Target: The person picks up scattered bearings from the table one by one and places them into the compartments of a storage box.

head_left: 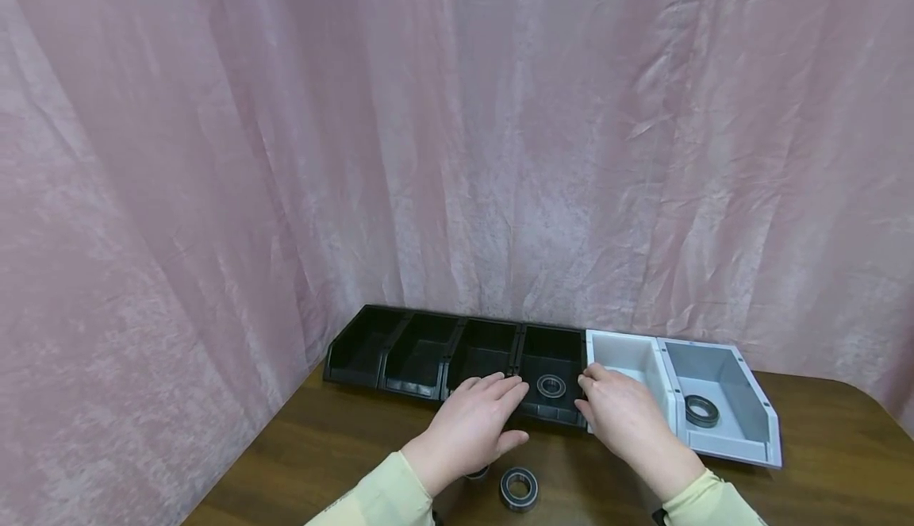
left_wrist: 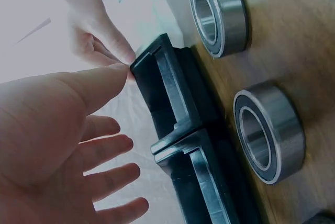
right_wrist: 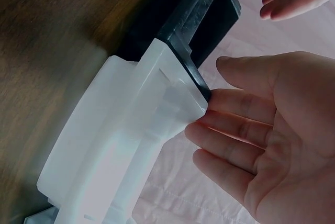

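Observation:
My left hand (head_left: 471,423) hovers over the front of the black bins with its fingers extended and thumb apart, holding nothing. A ball bearing (head_left: 541,387) lies inside the rightmost black bin (head_left: 553,343), between my two hands. At the border of that bin and the white bin (head_left: 614,343) is my right hand (head_left: 624,407); the right wrist view shows its fingers fairly straight beside the bin corner, and contact is hard to tell. On the table below my left hand lies a bearing (head_left: 505,489). Another bearing (head_left: 477,474) is mostly hidden by that hand; the left wrist view shows both bearings (left_wrist: 233,17).
More black bins (head_left: 421,351) extend left in the same row. At the right end stands a light grey bin (head_left: 743,415) with a bearing (head_left: 691,415) inside. The row stands on a brown wooden table (head_left: 343,439), with a pink curtain (head_left: 500,153) behind.

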`<action>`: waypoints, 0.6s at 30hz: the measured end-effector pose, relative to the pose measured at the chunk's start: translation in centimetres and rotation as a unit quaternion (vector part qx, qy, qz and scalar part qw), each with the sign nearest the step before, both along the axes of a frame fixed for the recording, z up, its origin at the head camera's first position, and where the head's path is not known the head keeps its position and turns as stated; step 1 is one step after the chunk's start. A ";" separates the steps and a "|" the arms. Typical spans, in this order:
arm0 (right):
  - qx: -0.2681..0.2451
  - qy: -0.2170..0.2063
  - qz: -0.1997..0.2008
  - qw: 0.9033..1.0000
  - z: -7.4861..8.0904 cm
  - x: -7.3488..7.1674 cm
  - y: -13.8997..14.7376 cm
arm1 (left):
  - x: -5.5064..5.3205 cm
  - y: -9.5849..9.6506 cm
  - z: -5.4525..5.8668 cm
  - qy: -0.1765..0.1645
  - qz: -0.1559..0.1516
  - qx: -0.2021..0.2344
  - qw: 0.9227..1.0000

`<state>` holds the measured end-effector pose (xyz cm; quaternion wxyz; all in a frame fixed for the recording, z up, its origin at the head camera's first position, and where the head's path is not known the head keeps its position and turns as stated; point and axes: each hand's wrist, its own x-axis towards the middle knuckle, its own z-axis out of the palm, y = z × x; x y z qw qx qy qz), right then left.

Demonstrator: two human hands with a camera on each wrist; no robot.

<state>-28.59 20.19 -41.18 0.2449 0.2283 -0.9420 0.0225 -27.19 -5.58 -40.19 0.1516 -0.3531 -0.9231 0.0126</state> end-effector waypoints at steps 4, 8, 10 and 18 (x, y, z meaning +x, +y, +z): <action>0.000 -0.002 -0.001 1.000 0.0 0.1 -0.1 | 0.6 -0.3 0.1 -0.008 -0.012 0.007 1.000; -0.002 -0.009 -0.004 1.000 0.0 0.1 -0.1 | 1.0 -0.5 0.1 -0.018 -0.022 0.011 1.000; -0.001 -0.014 -0.006 1.000 0.0 0.2 0.0 | 1.1 -0.6 0.0 -0.023 -0.026 0.012 0.999; 0.000 -0.016 -0.009 1.000 0.0 0.2 -0.1 | 1.9 -0.9 -0.1 -0.035 -0.034 0.009 0.999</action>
